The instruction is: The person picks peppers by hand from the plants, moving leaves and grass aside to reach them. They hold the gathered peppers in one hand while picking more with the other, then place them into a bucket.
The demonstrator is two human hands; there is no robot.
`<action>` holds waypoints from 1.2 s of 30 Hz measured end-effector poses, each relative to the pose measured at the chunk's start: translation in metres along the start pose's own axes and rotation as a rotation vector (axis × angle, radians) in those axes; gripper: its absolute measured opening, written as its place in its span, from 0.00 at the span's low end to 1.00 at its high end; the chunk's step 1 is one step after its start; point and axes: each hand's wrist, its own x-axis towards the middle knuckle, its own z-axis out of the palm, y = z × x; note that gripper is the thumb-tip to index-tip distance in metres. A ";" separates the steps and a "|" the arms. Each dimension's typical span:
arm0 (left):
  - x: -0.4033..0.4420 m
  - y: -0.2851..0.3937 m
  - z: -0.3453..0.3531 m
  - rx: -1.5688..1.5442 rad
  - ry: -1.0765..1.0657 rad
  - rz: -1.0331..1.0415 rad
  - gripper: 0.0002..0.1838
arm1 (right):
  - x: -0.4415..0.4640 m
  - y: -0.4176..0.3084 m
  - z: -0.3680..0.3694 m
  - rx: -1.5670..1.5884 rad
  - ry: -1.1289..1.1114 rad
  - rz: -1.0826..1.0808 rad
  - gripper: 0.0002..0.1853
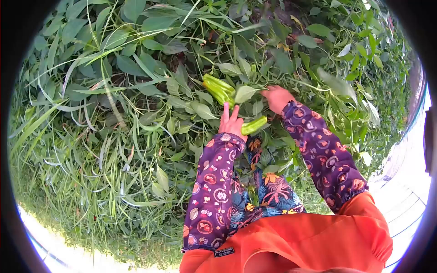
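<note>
In the foliage (202,110), your left hand (232,125) is grasping the lower green pepper (255,125), which is projecting from its side; the upper green pepper (217,88) is sitting at your extended fingers (226,112); just right, your right hand (278,98) is resting among leaves (246,93), its grip impossible to tell; grass (110,98) is spreading leftward

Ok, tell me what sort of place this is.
Looks like an outdoor vegetable plot, perhaps a pepper field: leafy plants crowd the view, long grass grows among them, and green peppers are in the left hand.
</note>
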 end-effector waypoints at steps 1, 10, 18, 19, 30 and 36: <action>-0.002 -0.001 0.002 0.010 -0.056 0.009 0.16 | -0.003 -0.010 -0.024 -0.092 -0.133 0.084 0.17; 0.005 -0.010 0.017 0.139 -0.118 0.074 0.27 | 0.070 -0.124 -0.060 0.266 0.390 -0.052 0.17; -0.009 -0.010 0.026 0.119 -0.058 0.083 0.30 | 0.139 -0.105 0.041 0.278 -0.183 0.295 0.43; -0.015 -0.008 0.027 0.081 -0.124 0.068 0.29 | 0.134 -0.102 0.041 0.235 -0.197 0.265 0.46; -0.146 -0.023 -0.001 -1.455 0.352 -0.410 0.31 | 0.097 -0.087 0.011 0.489 -0.128 0.083 0.39; -0.086 -0.022 -0.047 -2.023 0.563 -0.175 0.29 | 0.045 -0.102 -0.007 0.335 0.141 0.094 0.43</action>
